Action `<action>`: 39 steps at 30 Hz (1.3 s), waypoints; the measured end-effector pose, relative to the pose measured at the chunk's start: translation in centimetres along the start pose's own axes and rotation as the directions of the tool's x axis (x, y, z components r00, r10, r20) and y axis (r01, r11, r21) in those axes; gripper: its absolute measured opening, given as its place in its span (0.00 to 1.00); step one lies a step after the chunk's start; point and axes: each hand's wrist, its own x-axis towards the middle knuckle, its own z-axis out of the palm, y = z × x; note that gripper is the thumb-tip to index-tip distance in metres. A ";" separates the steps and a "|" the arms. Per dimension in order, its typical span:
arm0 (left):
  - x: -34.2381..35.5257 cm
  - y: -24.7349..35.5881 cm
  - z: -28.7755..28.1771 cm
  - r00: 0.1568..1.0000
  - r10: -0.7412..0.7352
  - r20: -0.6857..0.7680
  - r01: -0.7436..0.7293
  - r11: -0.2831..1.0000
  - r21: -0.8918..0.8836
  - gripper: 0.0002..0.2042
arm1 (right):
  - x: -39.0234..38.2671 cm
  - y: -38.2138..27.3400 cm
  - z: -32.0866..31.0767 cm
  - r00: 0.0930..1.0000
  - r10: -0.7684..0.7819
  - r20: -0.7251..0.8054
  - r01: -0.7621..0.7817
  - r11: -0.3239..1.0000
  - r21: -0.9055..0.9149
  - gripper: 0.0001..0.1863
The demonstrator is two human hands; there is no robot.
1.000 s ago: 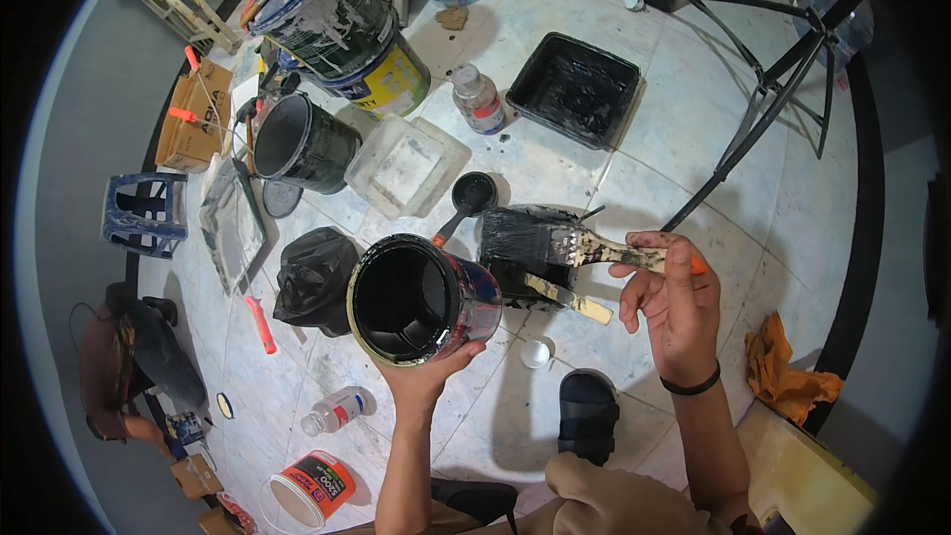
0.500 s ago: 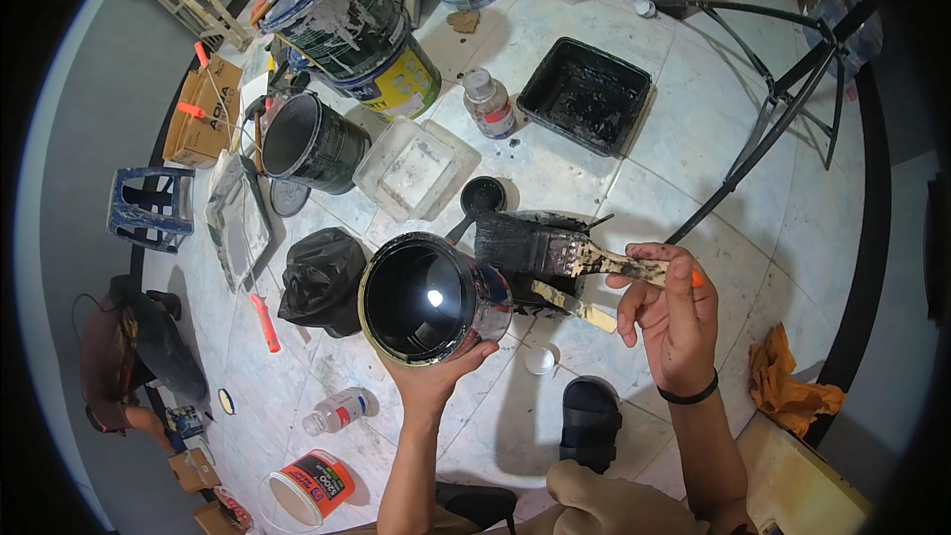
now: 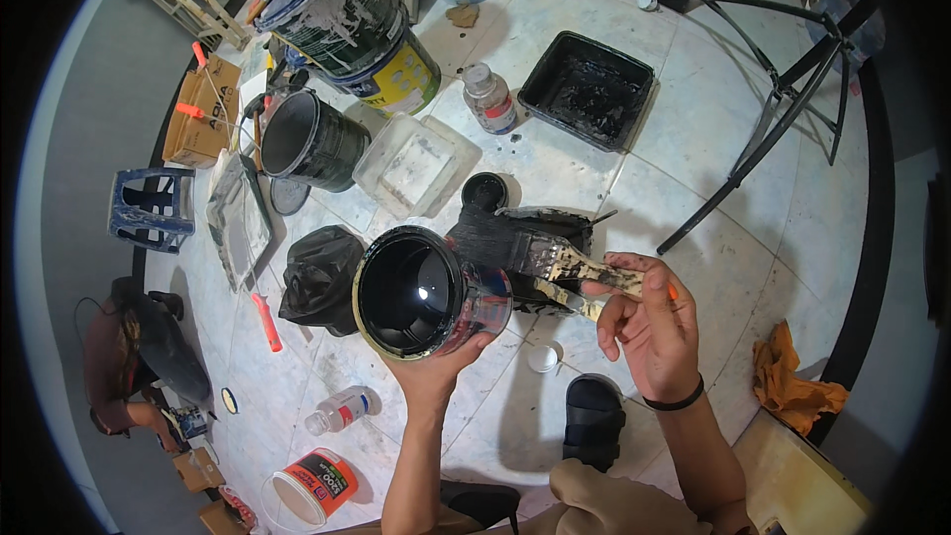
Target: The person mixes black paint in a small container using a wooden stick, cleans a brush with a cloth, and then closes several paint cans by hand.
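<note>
My left hand (image 3: 436, 372) is closed round the lower side of a paint can (image 3: 487, 299), tilted so that its glossy black paint shows. My right hand (image 3: 662, 342) pinches the wooden handle of a wide paintbrush (image 3: 540, 256). Its paint-blackened bristles are right beside the can's rim. Under the brush lies a black, paint-smeared container (image 3: 570, 226), partly hidden, with a pale-handled tool (image 3: 570, 297) across it. Just behind sits a small black round cup (image 3: 483, 190).
Farther off stand a black paint tray (image 3: 586, 91), a clear bottle (image 3: 489, 99), a clear plastic tub (image 3: 416, 166), a dark bucket (image 3: 312, 142) and stacked pails (image 3: 391, 69). Black metal legs (image 3: 748, 154) rise at right. At left, another person (image 3: 129, 362) crouches. An orange-labelled tub (image 3: 315, 487) lies near.
My right hand has moved left and slightly down, carrying the brush closer to the can, so its bristles now reach the rim. The can has barely shifted.
</note>
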 end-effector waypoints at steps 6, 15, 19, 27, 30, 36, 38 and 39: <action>0.5 1.1 0.5 1.000 0.001 -0.001 -0.001 1.000 0.013 0.58 | -0.2 0.2 0.0 0.999 0.016 0.036 -0.017 1.000 0.012 0.29; 0.2 0.8 -0.1 0.997 -0.044 -0.068 0.048 0.997 0.058 0.56 | -0.9 0.4 -0.4 0.997 0.068 0.030 -0.068 0.997 0.025 0.28; 0.1 2.2 0.7 0.977 -0.177 -0.115 0.183 0.982 0.044 0.56 | -1.2 0.7 -0.4 0.992 0.129 0.002 -0.129 0.987 0.094 0.27; 0.5 0.6 -0.5 0.997 -0.012 -0.079 0.016 0.999 0.049 0.58 | -1.0 0.4 -0.6 0.929 0.342 -0.145 -0.276 0.896 0.348 0.26; -0.2 0.0 -1.3 0.994 -0.101 -0.050 0.097 0.993 -0.074 0.61 | -0.2 0.3 -0.7 0.943 0.290 -0.160 -0.235 0.927 0.293 0.27; -1.5 -0.1 -2.9 0.991 -0.130 0.007 0.130 0.989 -0.063 0.59 | 0.5 -0.2 0.6 0.959 0.276 -0.063 -0.255 0.938 0.233 0.28; -2.0 -0.2 -3.5 0.990 -0.140 0.032 0.141 0.989 -0.038 0.59 | 0.6 -0.1 0.9 0.960 0.281 -0.025 -0.269 0.938 0.219 0.30; -2.3 -0.2 -3.6 0.987 -0.154 0.044 0.156 0.986 -0.053 0.59 | 0.6 0.0 1.0 0.959 0.282 -0.015 -0.271 0.933 0.237 0.30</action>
